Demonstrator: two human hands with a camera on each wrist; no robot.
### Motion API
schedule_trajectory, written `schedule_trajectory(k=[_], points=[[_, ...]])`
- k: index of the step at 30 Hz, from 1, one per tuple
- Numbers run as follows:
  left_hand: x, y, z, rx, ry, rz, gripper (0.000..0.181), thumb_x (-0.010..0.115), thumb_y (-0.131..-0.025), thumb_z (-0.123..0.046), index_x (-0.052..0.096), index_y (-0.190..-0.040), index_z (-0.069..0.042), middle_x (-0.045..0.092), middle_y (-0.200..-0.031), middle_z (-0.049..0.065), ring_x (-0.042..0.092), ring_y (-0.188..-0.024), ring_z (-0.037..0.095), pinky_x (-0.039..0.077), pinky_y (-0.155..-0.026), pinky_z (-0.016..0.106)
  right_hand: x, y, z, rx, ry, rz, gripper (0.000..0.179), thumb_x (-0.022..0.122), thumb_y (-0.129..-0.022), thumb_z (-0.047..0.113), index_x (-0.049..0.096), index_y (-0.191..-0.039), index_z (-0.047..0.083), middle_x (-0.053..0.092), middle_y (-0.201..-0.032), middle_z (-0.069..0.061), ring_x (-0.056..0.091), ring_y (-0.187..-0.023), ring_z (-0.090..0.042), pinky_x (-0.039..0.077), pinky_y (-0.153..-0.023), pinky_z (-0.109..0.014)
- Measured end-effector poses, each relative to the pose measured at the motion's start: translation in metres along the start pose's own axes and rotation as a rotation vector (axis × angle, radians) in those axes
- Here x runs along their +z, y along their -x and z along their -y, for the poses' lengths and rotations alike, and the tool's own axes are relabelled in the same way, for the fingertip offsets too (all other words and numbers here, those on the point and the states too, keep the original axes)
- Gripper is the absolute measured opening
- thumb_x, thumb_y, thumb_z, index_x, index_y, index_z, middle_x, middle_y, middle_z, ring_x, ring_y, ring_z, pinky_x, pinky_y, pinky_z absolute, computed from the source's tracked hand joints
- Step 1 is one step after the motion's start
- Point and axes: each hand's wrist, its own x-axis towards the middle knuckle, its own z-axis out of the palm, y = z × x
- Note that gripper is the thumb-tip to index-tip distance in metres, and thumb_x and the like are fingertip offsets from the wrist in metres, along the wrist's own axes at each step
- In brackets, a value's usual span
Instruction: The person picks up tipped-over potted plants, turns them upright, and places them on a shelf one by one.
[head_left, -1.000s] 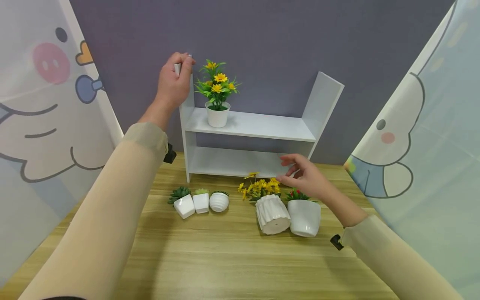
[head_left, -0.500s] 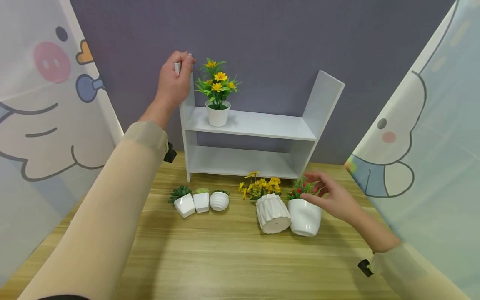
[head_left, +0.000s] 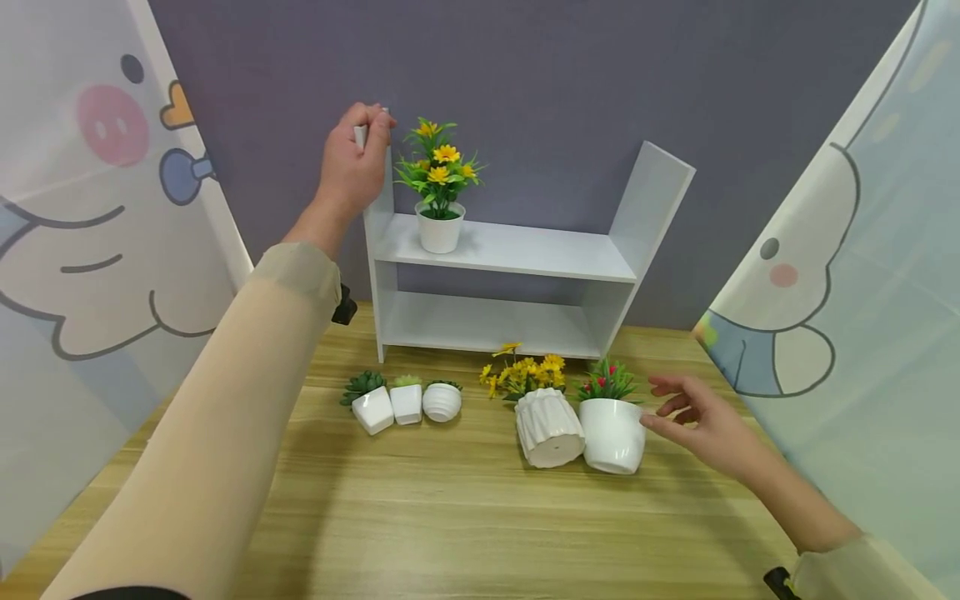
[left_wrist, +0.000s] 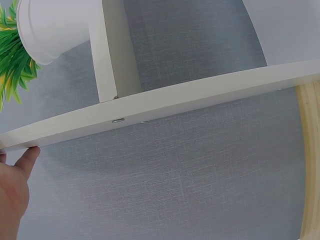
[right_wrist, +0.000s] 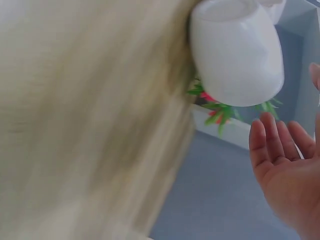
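Note:
My left hand (head_left: pixel 355 158) grips the top of the left side panel of a white two-tier shelf (head_left: pixel 525 265); in the left wrist view its fingers touch the panel's edge. On the upper tier, beside that hand, stands a white pot with yellow flowers (head_left: pixel 440 229). My right hand (head_left: pixel 701 425) is just right of a smooth white pot (head_left: pixel 611 437) with red flowers and green leaves, its thumb close to the pot's side. In the right wrist view the fingers are loosely extended and hold nothing. That pot lies tipped on the wooden table.
A ribbed white pot with yellow flowers (head_left: pixel 550 429) lies against the smooth pot's left side. Farther left lie small white succulent pots: an angular one (head_left: pixel 372 410), a square one (head_left: pixel 406 404) and a round one (head_left: pixel 442 402). A grey wall (head_left: pixel 525 75) stands behind the shelf.
My right hand has moved right and toward me, from above the red-flowered pot to its right side. The left hand has kept its grip on the panel.

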Motion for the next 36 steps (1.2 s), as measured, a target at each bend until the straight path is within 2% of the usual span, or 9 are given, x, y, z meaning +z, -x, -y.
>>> schedule_trajectory(k=[6, 13, 17, 21, 26, 36], points=[[0.0, 0.0, -0.001, -0.005, 0.006, 0.002, 0.027, 0.051, -0.117, -0.033, 0.053, -0.09, -0.027, 0.067, -0.14, 0.012, 0.048, -0.156, 0.005, 0.038, -0.127, 0.022, 0.009, 0.019, -0.015, 0.1, -0.117, 0.059, 0.063, 0.079, -0.103, 0.016, 0.047, -0.153, -0.007, 0.06, -0.142, -0.03, 0.066, -0.102, 0.005, 0.063, -0.08, -0.026], [0.001, 0.0, -0.001, -0.008, 0.009, 0.0, 0.027, 0.051, -0.116, -0.033, 0.054, -0.09, -0.027, 0.067, -0.14, 0.012, 0.048, -0.156, 0.005, 0.038, -0.127, 0.022, 0.026, 0.033, -0.025, 0.196, -0.249, 0.098, 0.07, 0.076, -0.105, 0.018, 0.037, -0.157, -0.008, 0.055, -0.148, -0.032, 0.069, -0.106, 0.002, 0.064, -0.083, -0.027], [0.001, -0.001, -0.002, -0.013, 0.001, 0.0, 0.027, 0.051, -0.116, -0.034, 0.054, -0.091, -0.027, 0.067, -0.14, 0.011, 0.049, -0.155, 0.005, 0.04, -0.126, 0.022, 0.037, 0.035, -0.024, 0.275, -0.348, 0.108, 0.074, 0.073, -0.107, 0.019, 0.028, -0.16, -0.009, 0.049, -0.154, -0.036, 0.073, -0.119, -0.018, 0.066, -0.086, -0.03], [0.002, 0.0, -0.001, -0.016, 0.002, -0.002, 0.027, 0.051, -0.116, -0.034, 0.055, -0.091, -0.027, 0.067, -0.137, 0.01, 0.049, -0.155, 0.004, 0.041, -0.125, 0.023, 0.045, 0.035, -0.02, 0.336, -0.434, 0.12, 0.081, 0.069, -0.11, 0.019, 0.016, -0.163, -0.01, 0.041, -0.157, -0.041, 0.068, -0.13, -0.038, 0.067, -0.089, -0.034], [0.001, 0.0, 0.0, -0.023, -0.003, -0.001, 0.026, 0.051, -0.116, -0.034, 0.056, -0.092, -0.026, 0.066, -0.138, 0.011, 0.048, -0.156, 0.004, 0.041, -0.126, 0.024, 0.052, 0.03, -0.013, 0.392, -0.459, 0.129, 0.083, 0.069, -0.11, 0.022, 0.012, -0.164, -0.007, 0.037, -0.159, -0.04, 0.063, -0.135, -0.04, 0.066, -0.09, -0.034], [0.001, 0.0, -0.001, -0.015, -0.012, 0.003, 0.026, 0.05, -0.117, -0.035, 0.055, -0.093, -0.025, 0.066, -0.141, 0.013, 0.048, -0.156, 0.004, 0.043, -0.125, 0.024, 0.061, 0.023, -0.008, 0.417, -0.416, 0.123, 0.089, 0.071, -0.109, 0.026, 0.011, -0.164, -0.01, 0.042, -0.156, -0.038, 0.069, -0.124, -0.029, 0.065, -0.086, -0.031]])
